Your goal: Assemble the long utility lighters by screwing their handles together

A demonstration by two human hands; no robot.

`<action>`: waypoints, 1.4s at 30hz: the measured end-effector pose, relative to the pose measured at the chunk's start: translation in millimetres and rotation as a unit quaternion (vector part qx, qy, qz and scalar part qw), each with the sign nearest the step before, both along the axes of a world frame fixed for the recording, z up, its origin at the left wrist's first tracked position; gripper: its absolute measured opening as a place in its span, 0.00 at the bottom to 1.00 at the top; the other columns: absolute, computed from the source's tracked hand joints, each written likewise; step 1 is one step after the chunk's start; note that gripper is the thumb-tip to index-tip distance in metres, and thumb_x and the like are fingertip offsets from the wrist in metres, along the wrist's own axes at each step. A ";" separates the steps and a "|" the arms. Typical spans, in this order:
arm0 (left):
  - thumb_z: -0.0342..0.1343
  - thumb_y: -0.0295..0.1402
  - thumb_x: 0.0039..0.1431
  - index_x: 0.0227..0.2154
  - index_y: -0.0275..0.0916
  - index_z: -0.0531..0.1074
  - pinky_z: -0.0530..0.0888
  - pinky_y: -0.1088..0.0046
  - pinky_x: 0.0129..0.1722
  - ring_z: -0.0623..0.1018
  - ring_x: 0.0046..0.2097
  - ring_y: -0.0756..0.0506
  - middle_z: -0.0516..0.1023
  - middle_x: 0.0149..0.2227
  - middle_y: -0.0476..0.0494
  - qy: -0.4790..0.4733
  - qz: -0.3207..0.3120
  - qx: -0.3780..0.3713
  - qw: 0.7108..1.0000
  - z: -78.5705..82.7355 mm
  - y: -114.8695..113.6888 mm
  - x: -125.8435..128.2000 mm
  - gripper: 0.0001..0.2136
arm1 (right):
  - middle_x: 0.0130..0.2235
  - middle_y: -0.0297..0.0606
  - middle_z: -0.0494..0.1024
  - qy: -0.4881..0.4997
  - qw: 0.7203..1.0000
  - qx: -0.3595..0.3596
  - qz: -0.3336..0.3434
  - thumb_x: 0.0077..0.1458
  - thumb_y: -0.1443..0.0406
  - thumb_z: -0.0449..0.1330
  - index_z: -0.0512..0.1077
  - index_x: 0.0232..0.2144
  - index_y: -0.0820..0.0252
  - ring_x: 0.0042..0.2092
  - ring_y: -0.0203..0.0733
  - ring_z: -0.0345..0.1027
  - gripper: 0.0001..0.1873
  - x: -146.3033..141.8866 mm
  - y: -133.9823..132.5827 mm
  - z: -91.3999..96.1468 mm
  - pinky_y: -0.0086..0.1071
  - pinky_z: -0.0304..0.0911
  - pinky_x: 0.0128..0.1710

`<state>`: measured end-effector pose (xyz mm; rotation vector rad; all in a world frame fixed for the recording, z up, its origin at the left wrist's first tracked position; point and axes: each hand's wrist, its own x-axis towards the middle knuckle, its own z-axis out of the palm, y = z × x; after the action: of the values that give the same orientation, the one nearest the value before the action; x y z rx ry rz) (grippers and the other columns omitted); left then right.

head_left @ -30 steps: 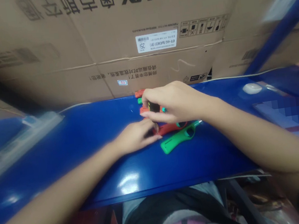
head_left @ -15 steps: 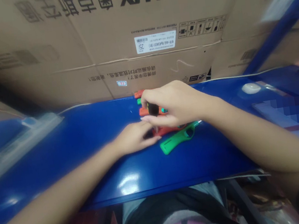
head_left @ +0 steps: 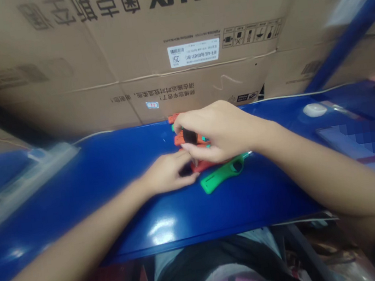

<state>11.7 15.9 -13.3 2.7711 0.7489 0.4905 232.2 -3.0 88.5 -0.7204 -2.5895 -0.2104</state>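
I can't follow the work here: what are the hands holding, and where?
The right hand pinches an orange part by its right end. The left hand touches the red piece; any grip is hidden.

glossy blue table (head_left: 170, 217), matt cardboard box (head_left: 97, 46) — smooth green plastic piece (head_left: 220, 177)

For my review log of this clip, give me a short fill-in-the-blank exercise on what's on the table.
The green part lies on a ____ table.
The cardboard box behind it shows the upside-down letters ____.
The right hand pinches a red part; the left hand touches a second red part lying beside the ____ one.
Missing: blue; AUX; green.
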 end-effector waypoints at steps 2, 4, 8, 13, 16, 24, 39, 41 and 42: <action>0.58 0.39 0.61 0.38 0.38 0.72 0.69 0.73 0.30 0.74 0.29 0.47 0.74 0.29 0.50 0.005 0.002 0.000 1.000 -0.5 0.1 -0.3 0.09 | 0.36 0.38 0.81 -0.003 1.000 0.007 -0.008 0.63 0.59 0.54 0.73 0.43 0.61 0.31 0.40 0.68 0.14 -0.3 0.3 -0.5 0.32 0.47 0.29; 0.58 0.40 0.62 0.38 0.39 0.72 0.70 0.73 0.31 0.75 0.29 0.47 0.74 0.28 0.50 0.002 0.002 -0.001 1.000 -1.3 0.4 -0.3 0.09 | 0.41 0.41 0.82 0.002 1.000 0.012 -0.005 0.63 0.60 0.53 0.73 0.47 0.62 0.34 0.40 0.69 0.15 -0.6 0.8 -1.1 0.32 0.49 0.30; 0.58 0.41 0.62 0.37 0.39 0.72 0.69 0.73 0.30 0.74 0.29 0.48 0.74 0.28 0.50 0.014 0.007 0.003 1.000 -1.9 0.9 -0.2 0.10 | 0.38 0.40 0.81 0.001 1.000 0.008 -0.012 0.62 0.57 0.55 0.72 0.46 0.63 0.32 0.41 0.69 0.17 -0.2 1.3 -1.6 0.32 0.48 0.29; 0.57 0.43 0.64 0.38 0.38 0.72 0.68 0.73 0.29 0.73 0.28 0.48 0.74 0.29 0.49 0.017 0.000 0.017 1.000 -1.2 1.2 -0.7 0.12 | 0.40 0.40 0.81 0.008 1.000 0.010 0.003 0.59 0.61 0.56 0.73 0.45 0.62 0.34 0.41 0.69 0.14 1.5 1.0 -0.8 0.32 0.48 0.29; 0.57 0.42 0.64 0.39 0.38 0.72 0.68 0.73 0.29 0.74 0.29 0.47 0.74 0.29 0.48 0.021 0.000 0.020 1.000 -1.6 1.8 -1.1 0.12 | 0.38 0.40 0.81 0.005 1.000 0.010 0.007 0.61 0.59 0.55 0.73 0.43 0.62 0.33 0.41 0.69 0.15 1.3 1.1 -0.7 0.32 0.47 0.29; 0.58 0.42 0.63 0.37 0.38 0.72 0.67 0.73 0.29 0.73 0.28 0.47 0.72 0.27 0.49 0.019 0.001 0.015 1.000 -1.5 1.8 -1.2 0.11 | 0.38 0.41 0.81 -0.014 1.000 0.007 -0.008 0.63 0.56 0.54 0.72 0.47 0.63 0.33 0.42 0.69 0.19 -0.1 0.0 -0.3 0.32 0.49 0.30; 0.57 0.41 0.65 0.37 0.38 0.72 0.64 0.74 0.27 0.70 0.25 0.49 0.70 0.25 0.51 0.009 -0.016 0.015 1.000 -0.1 2.5 -1.5 0.11 | 0.44 0.42 0.82 -0.001 1.000 0.007 -0.004 0.63 0.59 0.54 0.71 0.51 0.63 0.36 0.42 0.72 0.18 -1.5 1.0 -1.9 0.32 0.51 0.31; 0.57 0.41 0.65 0.37 0.38 0.72 0.63 0.74 0.27 0.70 0.26 0.49 0.71 0.26 0.51 0.016 -0.016 0.021 1.000 0.4 2.6 -1.4 0.11 | 0.38 0.40 0.82 -0.008 1.000 0.004 -0.021 0.64 0.55 0.54 0.73 0.46 0.63 0.33 0.42 0.70 0.18 -1.7 1.1 -1.8 0.32 0.49 0.30; 0.57 0.42 0.65 0.38 0.38 0.72 0.64 0.74 0.27 0.70 0.26 0.49 0.71 0.26 0.50 0.019 -0.016 0.021 0.999 0.6 2.6 -1.2 0.11 | 0.36 0.39 0.82 -0.010 1.000 0.003 -0.028 0.65 0.54 0.54 0.74 0.44 0.62 0.32 0.41 0.70 0.18 -1.6 1.2 -1.8 0.32 0.49 0.29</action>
<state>10.5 18.5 -12.7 2.8348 0.7087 0.4535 230.6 -1.9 86.7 -0.7933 -2.5885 -0.2453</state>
